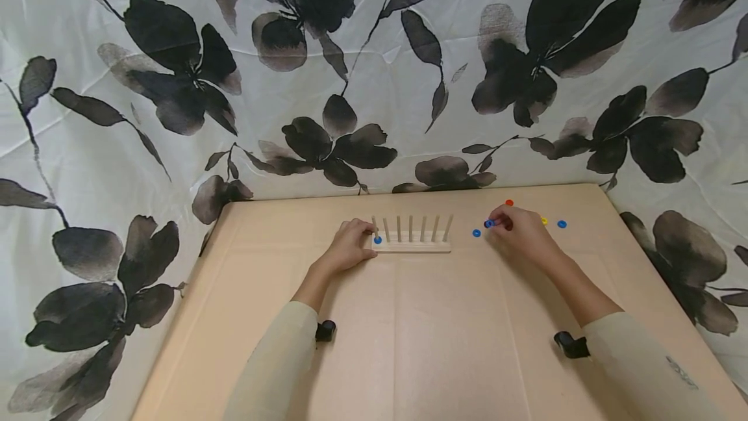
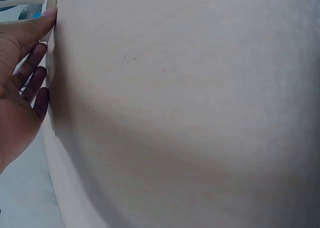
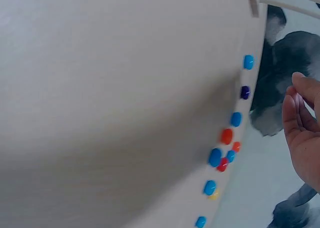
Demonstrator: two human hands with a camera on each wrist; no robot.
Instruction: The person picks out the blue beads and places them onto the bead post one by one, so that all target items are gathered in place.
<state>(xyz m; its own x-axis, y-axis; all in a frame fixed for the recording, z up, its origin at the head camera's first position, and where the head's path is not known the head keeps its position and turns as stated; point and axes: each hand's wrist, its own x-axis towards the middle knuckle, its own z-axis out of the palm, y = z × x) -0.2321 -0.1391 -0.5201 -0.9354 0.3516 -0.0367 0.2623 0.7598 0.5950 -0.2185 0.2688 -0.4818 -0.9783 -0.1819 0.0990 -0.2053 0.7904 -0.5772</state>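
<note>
Pale cream cloth sleeves lay nearest, smooth over both forearms, with small black devices jutting out at the wrists. Beyond them spread a tan tabletop, matt and faintly lined, up to a creased white cloth with dark floral print at the far side.

Toward the far edge, around the middle, stood a light wooden rack — a narrow bar carrying a row of thin, upright round pegs. One small round blue bead sat at the foot of its leftmost peg. The left hand gripped the rack's left end, thumb on the near side.

Right of the rack, the right hand was bent, thumb and forefinger close together, beside another blue bead; whether they pinched anything, I could not tell.

Only the right wrist view showed the full scatter of loose beads: several blue, a dark blue bead, orange-red ones and a partly covered yellow bead. From the head, the right hand hid some of these. The left wrist view cut off most of the rack — its bead was barely a blue sliver behind the thumb.
</note>
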